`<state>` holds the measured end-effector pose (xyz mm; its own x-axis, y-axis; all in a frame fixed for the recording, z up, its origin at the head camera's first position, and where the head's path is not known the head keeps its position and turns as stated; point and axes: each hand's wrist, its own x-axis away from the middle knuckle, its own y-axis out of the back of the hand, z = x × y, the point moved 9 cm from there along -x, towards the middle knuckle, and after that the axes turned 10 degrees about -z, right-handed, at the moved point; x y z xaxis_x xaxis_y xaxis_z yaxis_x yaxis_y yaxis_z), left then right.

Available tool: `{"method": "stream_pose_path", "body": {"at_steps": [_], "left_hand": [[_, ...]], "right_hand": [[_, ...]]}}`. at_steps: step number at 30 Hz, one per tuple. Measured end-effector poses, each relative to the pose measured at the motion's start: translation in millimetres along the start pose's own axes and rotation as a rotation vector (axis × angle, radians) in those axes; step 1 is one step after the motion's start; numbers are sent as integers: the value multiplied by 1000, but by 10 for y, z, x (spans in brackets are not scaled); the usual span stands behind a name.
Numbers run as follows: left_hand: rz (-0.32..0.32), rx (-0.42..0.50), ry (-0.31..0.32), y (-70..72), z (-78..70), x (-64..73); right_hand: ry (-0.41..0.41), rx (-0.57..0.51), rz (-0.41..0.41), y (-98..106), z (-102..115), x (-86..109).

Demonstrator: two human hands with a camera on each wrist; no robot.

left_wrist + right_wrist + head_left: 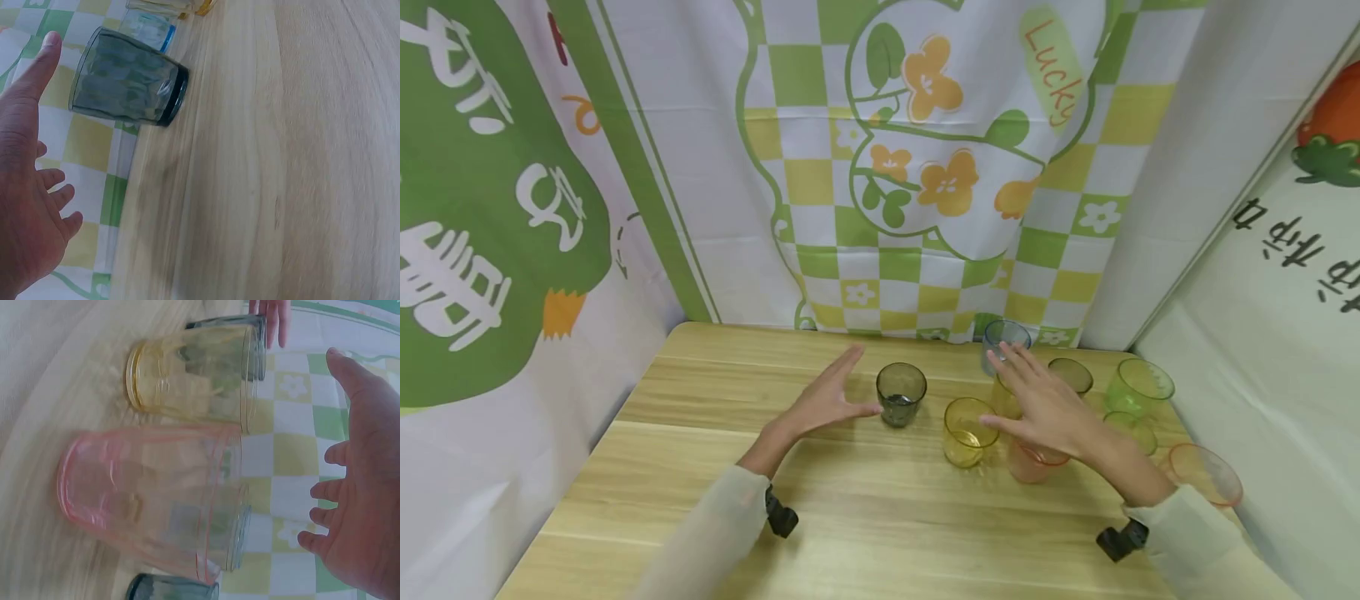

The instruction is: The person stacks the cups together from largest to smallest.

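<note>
In the head view, the left hand point(826, 402) is spread flat with straight fingers, so its grip is wide open and holds nothing. The dark grey cup point(901, 393) stands upright on the wooden bench point(700, 467), just beside the fingertips of this hand; whether the thumb touches the cup I cannot tell. The right hand point(1047, 408) is also open, with the fingers stretched and apart, and it hovers above a group of cups. The pink cup point(1033, 465) is partly under its palm, the yellow cup point(967, 431) stands just beside its thumb, and the blue-grey cup point(1003, 340) is near its fingertips.

In the left wrist view, the left hand point(28, 187) is open, the thumb straight. The dark grey cup point(128, 80) is close to the thumb tip but apart from it.

In the right wrist view, the right hand point(359, 487) is open and holds nothing. The pink cup point(150, 500) and the yellow cup point(194, 378) stand side by side, near the palm, with a gap between.
</note>
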<state>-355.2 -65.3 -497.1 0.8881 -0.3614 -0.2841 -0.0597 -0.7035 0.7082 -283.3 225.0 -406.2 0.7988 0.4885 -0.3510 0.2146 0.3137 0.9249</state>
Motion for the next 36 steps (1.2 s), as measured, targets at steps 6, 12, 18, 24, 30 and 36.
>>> {"method": "stream_pose_path", "body": {"at_steps": [6,12,18,24,30,36], "left_hand": [[7,112,21,-119,-23,-23],[0,201,23,-230,-47,-63],[3,210,17,-309,-82,-98],[11,289,29,-353,-106,-110],[23,343,52,-408,-87,-108],[11,371,68,-441,-77,-125]], "right_hand": [[10,-40,-2,-64,110,4],[42,-73,-20,-133,205,14],[35,-107,8,-253,227,25],[33,-130,18,-328,253,28],[34,-140,20,-379,256,31],[39,-141,34,-425,245,26]]}}
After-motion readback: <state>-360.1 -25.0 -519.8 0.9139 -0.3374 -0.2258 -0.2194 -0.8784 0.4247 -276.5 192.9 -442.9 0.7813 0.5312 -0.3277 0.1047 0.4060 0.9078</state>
